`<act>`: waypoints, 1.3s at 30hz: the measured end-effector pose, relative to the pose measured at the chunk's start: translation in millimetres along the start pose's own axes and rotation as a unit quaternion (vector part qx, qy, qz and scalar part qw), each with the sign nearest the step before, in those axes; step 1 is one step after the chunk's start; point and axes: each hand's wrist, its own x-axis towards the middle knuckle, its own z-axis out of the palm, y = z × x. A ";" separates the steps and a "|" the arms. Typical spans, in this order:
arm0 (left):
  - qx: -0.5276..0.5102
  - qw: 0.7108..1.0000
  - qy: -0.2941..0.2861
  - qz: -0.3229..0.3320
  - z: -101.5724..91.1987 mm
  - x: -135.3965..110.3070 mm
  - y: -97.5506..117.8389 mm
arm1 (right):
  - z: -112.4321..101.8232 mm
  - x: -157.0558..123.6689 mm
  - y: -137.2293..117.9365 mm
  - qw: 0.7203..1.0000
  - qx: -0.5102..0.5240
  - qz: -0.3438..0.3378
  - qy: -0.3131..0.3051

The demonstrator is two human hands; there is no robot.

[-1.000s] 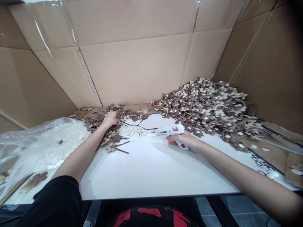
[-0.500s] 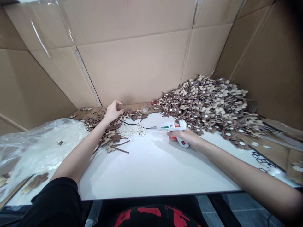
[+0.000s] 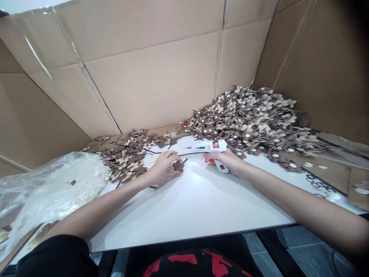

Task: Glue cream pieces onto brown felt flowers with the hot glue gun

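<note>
My left hand (image 3: 163,167) is closed around a brown flower cut-out (image 3: 178,166) just above the white tabletop (image 3: 184,207), with a thin brown strip showing at the flower's upper right. My right hand (image 3: 226,159) grips a white glue gun (image 3: 210,146) by its handle, fingers near the orange trigger. The gun's nozzle points left, past the far side of the flower and apart from it. A dark cord runs behind my left hand. Small white pieces (image 3: 149,160) lie partly hidden behind that hand.
A big heap of brown and beige flowers (image 3: 253,119) with white dots fills the back right. More flowers (image 3: 129,154) lie left of centre. A clear plastic bag of white pieces (image 3: 72,188) sits at the left. Cardboard walls (image 3: 161,77) enclose the back and sides.
My left hand has come from the flower pile at the back to the middle of the table, bringing a brown flower. My right hand and the glue gun have hardly moved.
</note>
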 end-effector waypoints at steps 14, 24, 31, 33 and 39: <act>0.131 0.987 0.059 -0.072 -11.5 -38.2 -21.1 | 12.3 -13.5 -8.0 0.994 -0.083 0.008 -0.066; 0.082 0.996 0.001 0.042 -1.5 -37.3 1.6 | 13.5 -17.8 -12.2 0.991 -0.099 0.020 -0.086; 0.154 0.986 0.053 -0.020 -8.1 -39.5 -18.9 | 13.6 -21.0 -15.0 0.986 -0.135 0.017 -0.095; 0.168 0.984 0.046 -0.049 -11.3 -41.0 -20.8 | 13.8 -22.3 -17.1 0.986 -0.134 0.019 -0.093; 0.150 0.983 0.000 -0.105 -15.3 -46.4 -12.6 | 13.3 -20.9 -14.3 0.983 -0.162 0.015 -0.086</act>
